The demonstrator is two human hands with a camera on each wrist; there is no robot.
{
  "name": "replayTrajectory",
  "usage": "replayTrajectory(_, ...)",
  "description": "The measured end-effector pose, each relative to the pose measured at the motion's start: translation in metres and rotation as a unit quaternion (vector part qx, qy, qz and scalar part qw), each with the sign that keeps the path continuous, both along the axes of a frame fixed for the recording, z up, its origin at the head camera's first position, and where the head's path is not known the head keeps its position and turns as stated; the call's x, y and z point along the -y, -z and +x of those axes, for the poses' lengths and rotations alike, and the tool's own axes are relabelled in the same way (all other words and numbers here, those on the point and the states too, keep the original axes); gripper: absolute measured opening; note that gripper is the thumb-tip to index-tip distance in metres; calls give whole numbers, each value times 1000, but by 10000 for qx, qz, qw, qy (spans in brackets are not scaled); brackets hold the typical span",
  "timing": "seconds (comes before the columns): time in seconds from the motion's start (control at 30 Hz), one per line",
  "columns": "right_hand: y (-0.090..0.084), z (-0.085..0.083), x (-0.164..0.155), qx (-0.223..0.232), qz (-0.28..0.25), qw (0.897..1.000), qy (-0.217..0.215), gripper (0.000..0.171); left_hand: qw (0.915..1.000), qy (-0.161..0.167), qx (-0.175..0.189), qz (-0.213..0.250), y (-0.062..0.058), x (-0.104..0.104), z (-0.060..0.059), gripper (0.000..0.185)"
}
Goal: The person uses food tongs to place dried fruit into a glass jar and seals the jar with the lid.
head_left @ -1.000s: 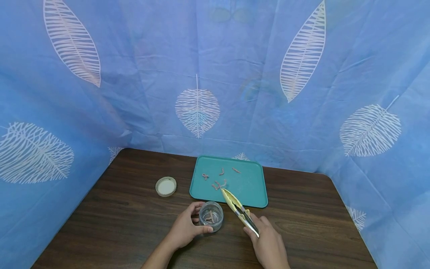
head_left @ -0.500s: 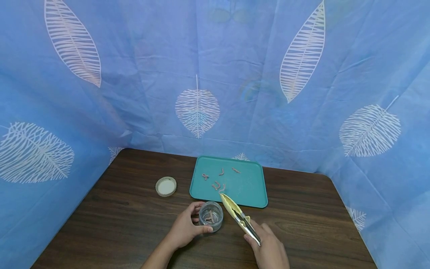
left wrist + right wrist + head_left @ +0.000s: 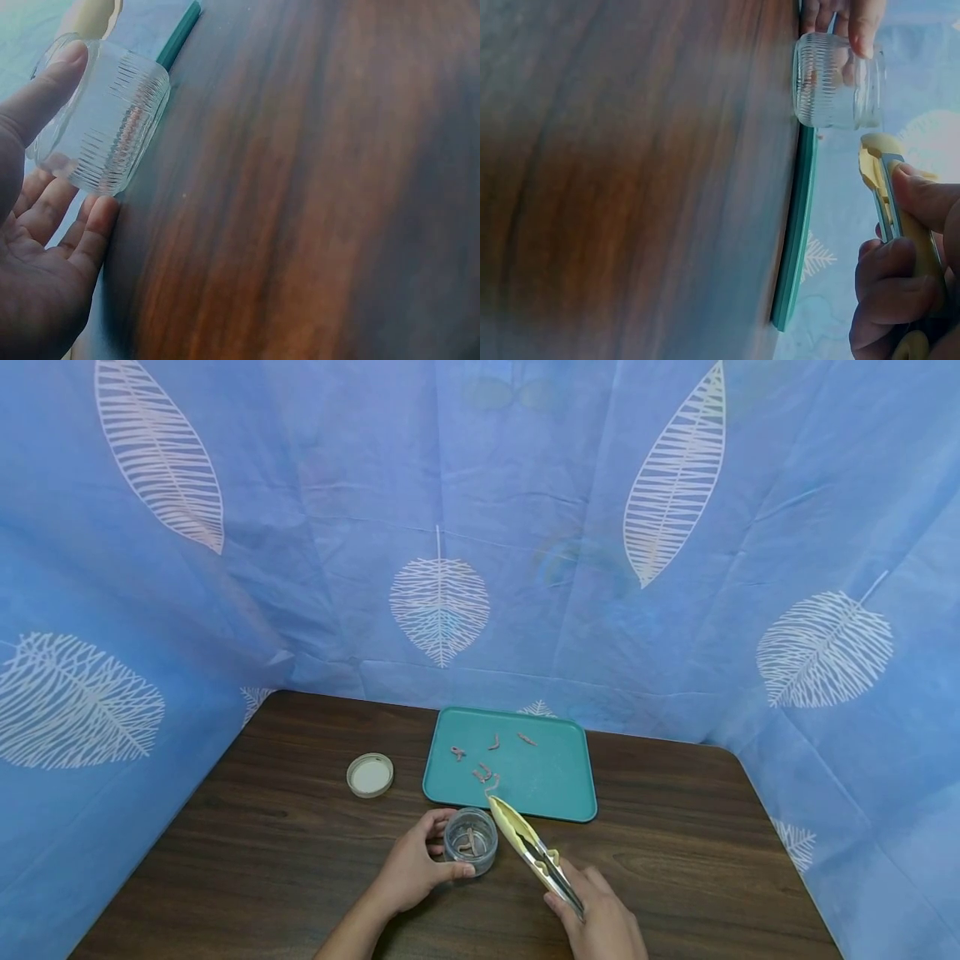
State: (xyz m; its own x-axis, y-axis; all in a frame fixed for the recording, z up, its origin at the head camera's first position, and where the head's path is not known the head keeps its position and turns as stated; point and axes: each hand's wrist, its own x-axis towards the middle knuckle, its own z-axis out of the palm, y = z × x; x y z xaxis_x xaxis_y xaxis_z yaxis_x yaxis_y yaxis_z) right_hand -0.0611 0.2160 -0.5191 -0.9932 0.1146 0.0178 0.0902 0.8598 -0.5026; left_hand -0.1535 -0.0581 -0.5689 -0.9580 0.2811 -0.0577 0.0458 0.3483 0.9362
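Note:
My left hand (image 3: 414, 867) holds a clear glass jar (image 3: 487, 861) upright, thumb on the near side and fingers around the far side. A few pinkish worm-like pieces (image 3: 470, 842) lie at its bottom. In the left wrist view, ribbing marks the lower wall of the jar (image 3: 112, 112). My right hand (image 3: 603, 918) grips tongs (image 3: 513, 823) with yellow heads and metal arms. At their tip, just right of the jar's rim, is a thin pink worm-like strip (image 3: 492, 784); the exact hold is too small to see.
Behind the jar, a teal tray (image 3: 551, 777) bears several more worm-like pieces (image 3: 483, 772). A round lid (image 3: 371, 776) with a pale inside lies on the dark wooden table (image 3: 285, 827), left of the tray. A blue curtain (image 3: 525, 627) with leaf prints hangs behind the table.
The tongs have moved slightly left and nearer to me, and the pink strip at their tip has moved along with them. The left hand and jar stay in place.

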Motion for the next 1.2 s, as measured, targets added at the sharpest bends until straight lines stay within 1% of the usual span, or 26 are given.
replayTrajectory(0.23, -3, 7, -1, -91, 115, 9999, -61, 55, 10000, -5, -46, 44, 0, -1, -1, 83)
replayTrajectory(0.4, -4, 10, -1, 33, 91, 9999, -55, 56, 10000, -49, -25, 12, -1, -1, 0, 82)
replayTrajectory(0.53, -4, 13, -2, 127, 183, 9997, -28, 57, 10000, -41, -27, -8, -1, 0, 0, 83)
replayTrajectory(0.87, 1, 21, -4, -105, 498, 9986, -137, 57, 10000, -26, 8, 22, -1, 0, 0, 83)
replayTrajectory(1.1, 1, 27, -3, -163, 241, 9992, -286, 55, 10000, -11, 12, 30, -1, 0, 0, 84)
replayTrajectory(1.2, 1, 29, -1, -147, 238, 9991, -331, 55, 10000, -15, 38, 5, -1, 0, 0, 83)
